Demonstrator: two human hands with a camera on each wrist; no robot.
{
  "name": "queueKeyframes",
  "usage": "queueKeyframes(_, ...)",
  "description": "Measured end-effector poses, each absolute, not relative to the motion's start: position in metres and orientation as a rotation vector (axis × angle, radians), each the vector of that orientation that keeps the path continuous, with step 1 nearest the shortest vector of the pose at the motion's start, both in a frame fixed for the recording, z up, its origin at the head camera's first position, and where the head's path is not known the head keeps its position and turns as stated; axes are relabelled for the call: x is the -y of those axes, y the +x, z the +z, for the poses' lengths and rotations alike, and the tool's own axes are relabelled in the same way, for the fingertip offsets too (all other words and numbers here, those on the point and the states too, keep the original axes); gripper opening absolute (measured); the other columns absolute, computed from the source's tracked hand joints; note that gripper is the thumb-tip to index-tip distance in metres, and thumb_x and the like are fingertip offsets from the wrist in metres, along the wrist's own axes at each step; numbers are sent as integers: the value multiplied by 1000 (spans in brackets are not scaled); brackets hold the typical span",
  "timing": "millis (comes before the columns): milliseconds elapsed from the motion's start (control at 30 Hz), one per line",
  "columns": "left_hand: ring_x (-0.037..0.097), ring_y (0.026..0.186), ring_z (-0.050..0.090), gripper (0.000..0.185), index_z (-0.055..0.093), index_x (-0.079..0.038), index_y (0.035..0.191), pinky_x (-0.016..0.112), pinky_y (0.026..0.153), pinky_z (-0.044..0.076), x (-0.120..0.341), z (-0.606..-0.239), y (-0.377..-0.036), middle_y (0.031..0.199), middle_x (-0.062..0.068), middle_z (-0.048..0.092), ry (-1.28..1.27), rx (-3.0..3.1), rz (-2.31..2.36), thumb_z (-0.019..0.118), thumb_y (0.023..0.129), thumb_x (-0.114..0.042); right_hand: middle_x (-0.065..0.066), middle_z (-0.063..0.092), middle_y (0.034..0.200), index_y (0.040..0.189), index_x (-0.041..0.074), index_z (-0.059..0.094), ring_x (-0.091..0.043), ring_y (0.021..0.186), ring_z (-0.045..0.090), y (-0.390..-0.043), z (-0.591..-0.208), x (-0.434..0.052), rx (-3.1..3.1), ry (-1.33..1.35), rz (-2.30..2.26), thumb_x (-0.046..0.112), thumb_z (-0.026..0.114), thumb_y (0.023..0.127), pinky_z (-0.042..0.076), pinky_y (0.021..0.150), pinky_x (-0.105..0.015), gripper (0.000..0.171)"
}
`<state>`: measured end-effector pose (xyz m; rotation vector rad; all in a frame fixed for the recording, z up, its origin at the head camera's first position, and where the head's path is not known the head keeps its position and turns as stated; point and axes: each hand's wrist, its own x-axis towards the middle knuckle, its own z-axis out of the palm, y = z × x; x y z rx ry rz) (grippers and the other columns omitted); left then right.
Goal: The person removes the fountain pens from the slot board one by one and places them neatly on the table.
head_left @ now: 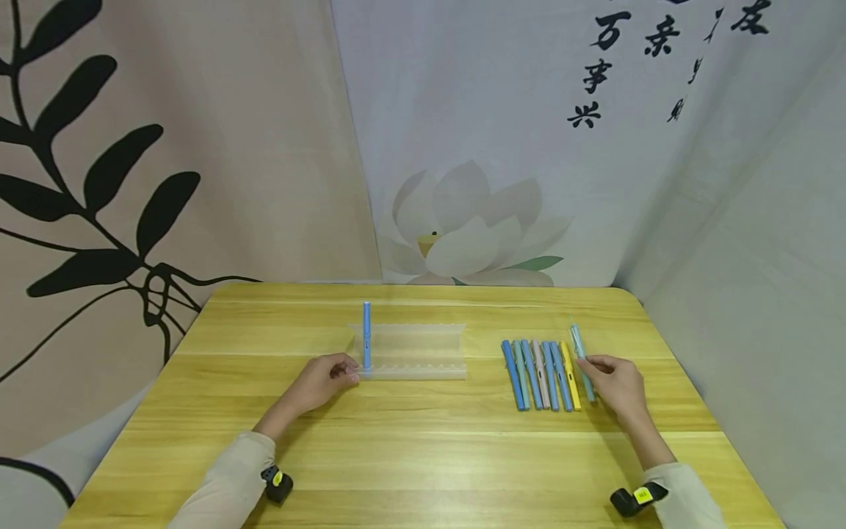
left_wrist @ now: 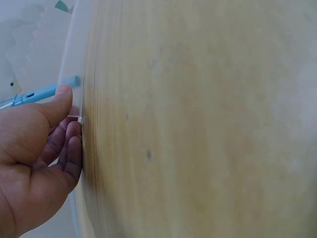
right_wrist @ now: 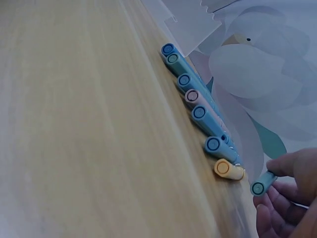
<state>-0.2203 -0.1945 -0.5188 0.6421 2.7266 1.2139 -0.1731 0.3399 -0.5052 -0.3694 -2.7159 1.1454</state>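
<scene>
My left hand (head_left: pixel 325 380) pinches the near left corner of a clear plastic pen rack (head_left: pixel 423 374). In the left wrist view the thumb (left_wrist: pixel 62 99) lies against the rack's clear edge, the other fingers curled below. A blue pen (head_left: pixel 366 330) rests across the rack's left end, beside that hand. On the right, my right hand (head_left: pixel 617 386) pinches a pale green pen (head_left: pixel 577 339) between thumb and fingers. The right wrist view shows the round end of this green pen (right_wrist: pixel 258 188). Just left of it, a yellow pen (head_left: pixel 571 376) ends a row of pens.
The row of several pens lies side by side on the wooden table (head_left: pixel 423 455), among them a blue pen (head_left: pixel 512 375) at its left end and a greyish-pink pen (head_left: pixel 540 373). Behind the table hangs a printed cloth (head_left: pixel 476 110) with a lotus.
</scene>
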Motion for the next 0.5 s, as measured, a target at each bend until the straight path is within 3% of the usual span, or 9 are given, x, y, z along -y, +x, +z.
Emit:
queueKeyframes(133,12,79,57,13,66,-10,102,25,70,50,194,-518,-220,88,-4,63,646,-2724,1214,65,92,-19,-18,67,110,114,4,68,-34,101,62,-173,-507,-342,2740,-391,1130,47,61,91,51,79,-45,49)
queueKeyframes(500,12,79,58,13,66,-11,102,26,70,49,195,-519,-221,88,-4,64,616,-2726,1212,66,92,-19,-18,68,109,112,4,69,-33,97,62,-172,-513,-346,2818,-442,1126,50,61,90,50,72,-39,51)
